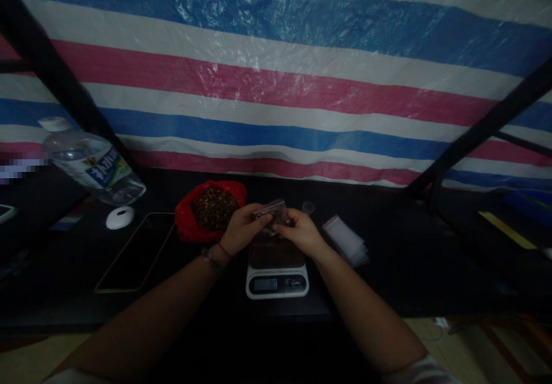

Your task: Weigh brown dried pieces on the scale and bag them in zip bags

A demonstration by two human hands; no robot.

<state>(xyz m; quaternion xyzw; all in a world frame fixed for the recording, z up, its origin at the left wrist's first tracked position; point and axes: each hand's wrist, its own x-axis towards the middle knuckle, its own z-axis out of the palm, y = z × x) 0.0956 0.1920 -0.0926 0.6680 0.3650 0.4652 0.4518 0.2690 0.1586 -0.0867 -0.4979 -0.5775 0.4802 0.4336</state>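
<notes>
A small clear zip bag [271, 207] with some dark contents is held between both hands, above a kitchen scale [277, 283]. My left hand [242, 227] grips its left side, thumb on the front. On the right side, my right hand [303, 233] pinches the bag the same way. The scale has a white body, a dark weighing plate and a small lit display at the front. To the left, a red plastic bag [183, 223] stands open, full of small brown pieces [215, 207]. A stack of flat clear zip bags [345, 239] lies to the right.
A phone [135, 253] and a white mouse [120, 218] lie at the left of the black table. Behind them leans a large clear bottle [92, 162]. A small clear cup [308, 207] sits beyond my right hand. Striped sheeting [276, 96] hangs behind, between black metal bars.
</notes>
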